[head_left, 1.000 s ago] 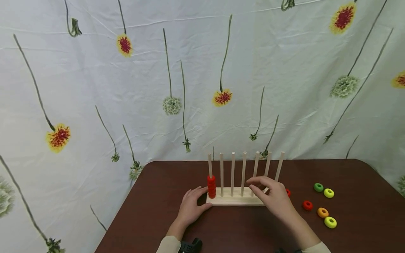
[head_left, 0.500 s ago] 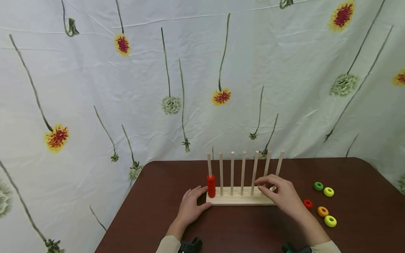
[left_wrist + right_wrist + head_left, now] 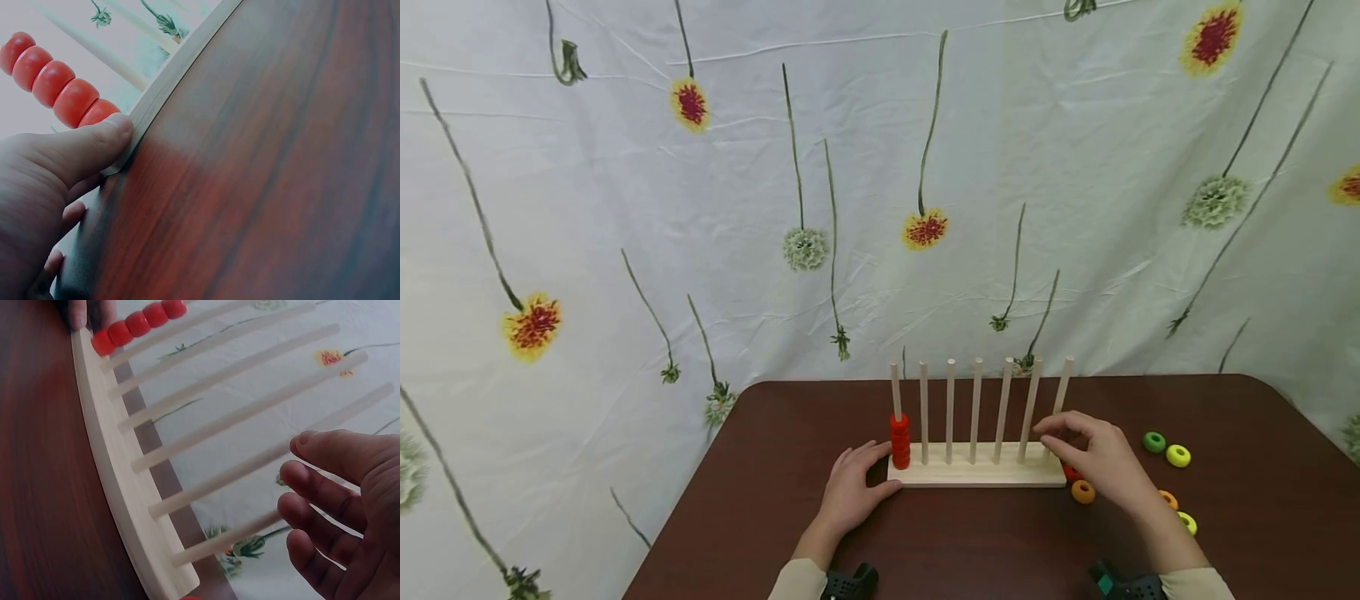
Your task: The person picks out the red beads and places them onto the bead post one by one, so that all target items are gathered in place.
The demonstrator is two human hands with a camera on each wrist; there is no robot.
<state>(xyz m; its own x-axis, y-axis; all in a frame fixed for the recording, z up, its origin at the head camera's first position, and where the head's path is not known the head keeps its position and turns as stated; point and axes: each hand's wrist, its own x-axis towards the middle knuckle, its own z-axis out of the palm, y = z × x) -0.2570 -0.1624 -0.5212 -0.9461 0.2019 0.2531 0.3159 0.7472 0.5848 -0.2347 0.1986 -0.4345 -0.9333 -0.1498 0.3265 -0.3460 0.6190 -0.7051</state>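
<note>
Left hand [image 3: 850,490], thumb [image 3: 881,494] outstretched; right hand [image 3: 1099,456] (a little higher) loosely curved.

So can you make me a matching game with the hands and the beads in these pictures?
1. red bead stack
2. green bead
3. left hand
4. right hand

A. beside a yellow bead
B. near the rightmost peg, holding no bead
C. threaded on the leftmost peg
D. thumb on the wooden base

Right pairs: 1-C, 2-A, 3-D, 4-B
</note>
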